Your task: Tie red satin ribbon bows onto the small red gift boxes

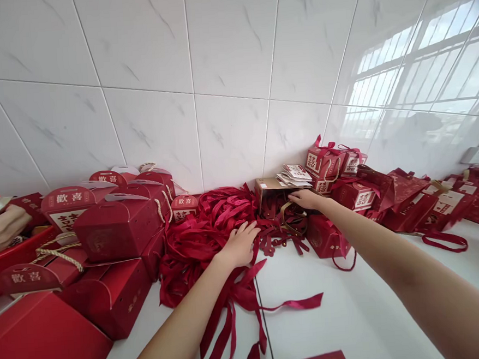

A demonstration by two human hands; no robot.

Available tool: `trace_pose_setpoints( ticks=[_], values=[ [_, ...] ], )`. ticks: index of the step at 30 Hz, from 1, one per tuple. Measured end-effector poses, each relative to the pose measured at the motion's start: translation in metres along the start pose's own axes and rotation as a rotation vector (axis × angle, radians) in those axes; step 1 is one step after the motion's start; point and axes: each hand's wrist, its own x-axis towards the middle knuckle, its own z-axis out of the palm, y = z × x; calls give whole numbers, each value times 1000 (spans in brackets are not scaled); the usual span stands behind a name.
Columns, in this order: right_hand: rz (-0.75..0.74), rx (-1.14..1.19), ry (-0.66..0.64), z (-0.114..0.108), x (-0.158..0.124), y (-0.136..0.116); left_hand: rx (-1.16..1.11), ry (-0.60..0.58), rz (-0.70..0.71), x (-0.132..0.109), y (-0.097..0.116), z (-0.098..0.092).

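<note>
My left hand (pixel 241 245) lies over the right side of a big heap of dark red ribbons (pixel 210 231), fingers stretched out and touching it. My right hand (pixel 305 199) is at the mouth of a small brown cardboard box (pixel 268 184), below the cards on top. Its fingers are bent together, and what they grip is hidden. Just under these fingertips loops a gold band (pixel 283 216). Dark red straps with holes (pixel 274 242) spill from the box onto the white table. Loose ribbon ends (pixel 293 303) trail toward me.
Stacked red gift boxes (pixel 112 229) with rope handles stand on the left, beside a red basket (pixel 19 260). Small red boxes (pixel 322 160) with bows and red gift bags (pixel 441 201) line the right. White cards (pixel 294 175) top the cardboard box. A tiled wall (pixel 236 130) rises behind.
</note>
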Motion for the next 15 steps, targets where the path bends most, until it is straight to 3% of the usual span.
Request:
trace_pose_setpoints(
  ticks=[3, 7, 11, 15],
  values=[
    [-49, -71, -51, -8, -14, 1, 21, 57, -22, 5, -11, 26],
    [-9, -154, 40, -18, -30, -16, 36, 170, -108, 5, -30, 35],
    [-98, -165, 67, -15, -47, -56, 6, 222, -159, 7, -36, 38],
    [-262, -119, -106, 10, -60, -100, -46, 249, -191, 11, -37, 44]
  ],
)
